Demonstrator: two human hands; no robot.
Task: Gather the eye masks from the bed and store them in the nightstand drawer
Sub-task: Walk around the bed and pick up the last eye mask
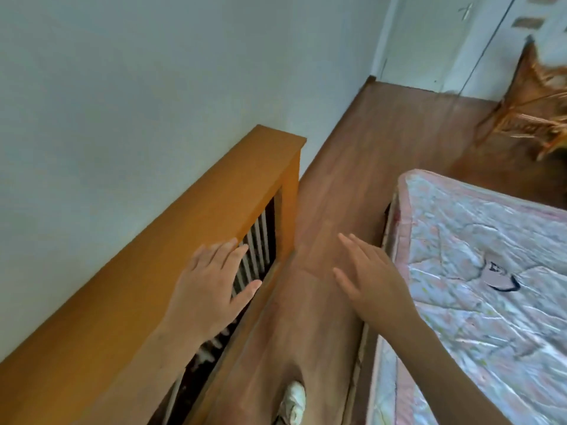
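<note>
Reaching forward, left hand and right hand are spread, each grip released, beside the bed.

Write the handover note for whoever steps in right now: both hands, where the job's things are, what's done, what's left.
Left hand: open, fingers straight, holding nothing, over the edge of the orange wooden radiator cover.
Right hand: open, empty, above the brown wood floor beside the bed.
Bed with pink-and-white quilted cover: at right. One pale eye mask with dark stitched eyes lies on it, untouched.
Nightstand and drawer: not in view.
Done: nothing visible; no mask is in hand.
Left: pick up that mask, check the rest of the bed for others, find the nightstand, store them in its drawer.
</note>
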